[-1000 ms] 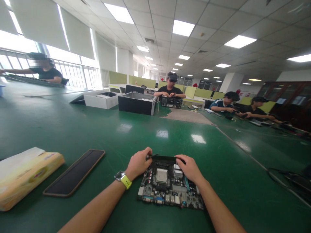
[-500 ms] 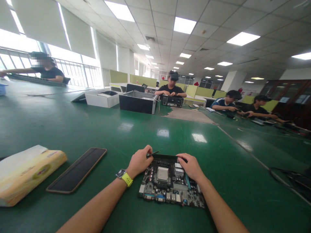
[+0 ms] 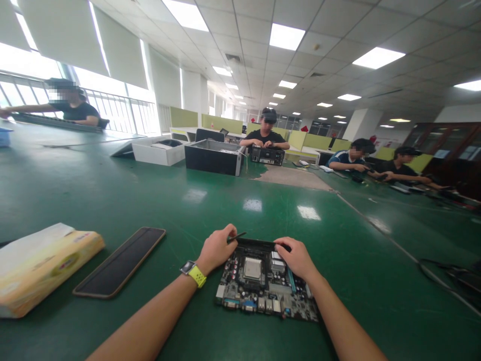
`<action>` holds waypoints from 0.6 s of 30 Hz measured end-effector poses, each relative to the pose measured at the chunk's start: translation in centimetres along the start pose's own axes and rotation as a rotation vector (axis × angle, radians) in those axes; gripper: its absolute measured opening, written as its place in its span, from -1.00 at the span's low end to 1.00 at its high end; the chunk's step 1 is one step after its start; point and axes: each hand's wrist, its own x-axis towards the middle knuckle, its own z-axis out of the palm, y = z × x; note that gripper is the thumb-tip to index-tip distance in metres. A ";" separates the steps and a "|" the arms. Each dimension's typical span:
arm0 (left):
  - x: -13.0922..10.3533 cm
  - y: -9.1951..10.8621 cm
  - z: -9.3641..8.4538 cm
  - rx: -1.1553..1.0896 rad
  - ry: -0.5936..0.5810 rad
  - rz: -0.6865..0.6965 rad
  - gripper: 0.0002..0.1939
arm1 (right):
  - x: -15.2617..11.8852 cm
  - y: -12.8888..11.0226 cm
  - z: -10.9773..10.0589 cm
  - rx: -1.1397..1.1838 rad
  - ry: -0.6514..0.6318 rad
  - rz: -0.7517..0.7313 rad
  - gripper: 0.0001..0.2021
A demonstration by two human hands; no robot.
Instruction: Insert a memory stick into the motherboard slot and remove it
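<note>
A motherboard lies on the green table in front of me, its row of ports toward me and a square silver chip near its left part. At its far left corner, my left hand is closed on a thin dark tool. The fingers of my right hand are bent over the far right corner, by the end of a long dark strip along the far edge. Whether the right fingertips grip the strip or the board is hard to tell.
To the left lie a phone and a yellow tissue pack. Black cables are at the right. Farther back stand a white box, a dark metal case and several people at work.
</note>
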 end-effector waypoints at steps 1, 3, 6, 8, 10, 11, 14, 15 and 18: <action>0.0 0.0 0.0 0.004 0.000 0.000 -0.92 | 0.0 0.0 0.0 0.000 0.001 0.001 -0.80; 0.0 0.1 -0.1 0.007 -0.001 -0.003 -0.93 | 0.0 0.1 0.1 0.001 0.002 0.001 -0.79; 0.0 0.1 -0.1 -0.001 0.008 0.001 -0.94 | 0.1 0.3 0.1 0.004 0.006 -0.001 -0.76; 0.0 0.0 0.0 -0.016 0.021 0.014 -0.94 | 0.2 0.4 0.0 0.006 0.010 -0.003 -0.75; 0.0 0.0 0.0 -0.032 0.039 0.036 -0.94 | 0.2 0.3 0.0 0.008 0.014 -0.004 -0.74; 0.0 0.0 0.0 -0.039 0.051 0.049 -0.94 | 0.2 0.3 0.0 0.009 0.016 -0.005 -0.74; 0.0 0.1 0.0 -0.059 0.087 0.088 -0.95 | 0.2 0.3 0.1 0.013 0.020 -0.003 -0.74; 0.0 0.1 -0.1 -0.066 0.097 0.098 -0.95 | 0.2 0.3 0.1 0.014 0.020 -0.001 -0.74; 0.1 0.1 -0.1 -0.090 0.116 0.116 -0.94 | 0.2 0.4 0.1 0.018 0.023 0.003 -0.74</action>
